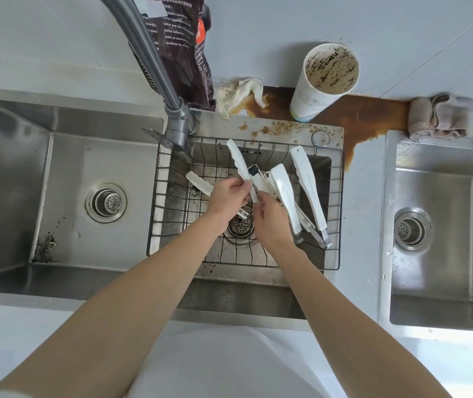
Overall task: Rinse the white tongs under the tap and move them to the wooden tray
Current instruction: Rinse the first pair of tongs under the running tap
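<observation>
Fingers (237, 183) of the left hand (225, 195) and right hand (268, 218) are curled round the white tongs (236, 158), held over the wire basket's (275, 147) middle, with rinsing and traying judged undone and no wooden tray seen.

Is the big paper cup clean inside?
No, the paper cup is smeared inside with dark brown specks and stains.
</observation>
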A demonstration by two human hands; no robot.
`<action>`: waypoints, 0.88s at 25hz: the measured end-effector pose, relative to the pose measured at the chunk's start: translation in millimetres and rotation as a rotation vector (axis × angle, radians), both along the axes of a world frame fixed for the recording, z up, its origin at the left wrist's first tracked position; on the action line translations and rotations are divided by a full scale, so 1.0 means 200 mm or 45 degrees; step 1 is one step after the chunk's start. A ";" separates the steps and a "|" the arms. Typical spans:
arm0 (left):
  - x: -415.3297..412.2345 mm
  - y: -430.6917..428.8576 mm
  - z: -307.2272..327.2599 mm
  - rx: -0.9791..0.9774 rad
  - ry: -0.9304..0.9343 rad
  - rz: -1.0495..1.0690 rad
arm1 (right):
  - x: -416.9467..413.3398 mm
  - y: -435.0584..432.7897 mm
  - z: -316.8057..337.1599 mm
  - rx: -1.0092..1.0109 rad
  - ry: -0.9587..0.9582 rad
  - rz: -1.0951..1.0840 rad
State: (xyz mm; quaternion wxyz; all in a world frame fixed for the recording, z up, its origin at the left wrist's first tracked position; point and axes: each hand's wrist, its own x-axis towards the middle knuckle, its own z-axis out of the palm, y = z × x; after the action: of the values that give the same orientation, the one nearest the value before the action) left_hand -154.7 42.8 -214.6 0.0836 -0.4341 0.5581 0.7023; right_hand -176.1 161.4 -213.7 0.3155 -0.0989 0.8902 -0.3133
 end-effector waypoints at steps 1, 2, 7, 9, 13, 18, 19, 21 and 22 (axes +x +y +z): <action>0.00 0.00 0.00 -0.009 0.003 0.006 | 0.00 0.00 0.00 -0.008 -0.006 -0.003; 0.01 0.00 0.00 -0.021 0.008 0.013 | 0.00 0.00 0.01 -0.016 -0.015 -0.007; 0.05 -0.02 0.04 -0.033 0.061 0.063 | 0.01 0.00 0.03 -0.074 -0.020 0.006; 0.07 -0.02 0.06 -0.025 0.085 0.083 | 0.02 0.00 0.04 -0.107 -0.031 0.013; 0.12 -0.02 0.10 -0.017 0.127 0.106 | 0.04 0.00 0.09 -0.204 -0.038 -0.002; 0.17 -0.02 0.18 -0.078 0.161 0.105 | 0.08 0.01 0.14 -0.256 0.011 0.026; 0.19 -0.02 0.20 -0.076 0.168 0.116 | 0.09 0.02 0.15 -0.258 0.014 0.030; 0.21 -0.02 0.24 -0.072 0.184 0.132 | 0.11 0.03 0.17 -0.266 0.018 0.040; 0.22 -0.01 0.26 -0.076 0.193 0.134 | 0.11 0.04 0.19 -0.274 0.023 0.046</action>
State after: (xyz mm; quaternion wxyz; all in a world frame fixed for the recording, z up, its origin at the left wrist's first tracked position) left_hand -110.2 40.6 -162.3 -0.0089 -0.4108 0.5599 0.7195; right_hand -153.5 169.1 -176.4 0.3008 -0.1512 0.8522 -0.4005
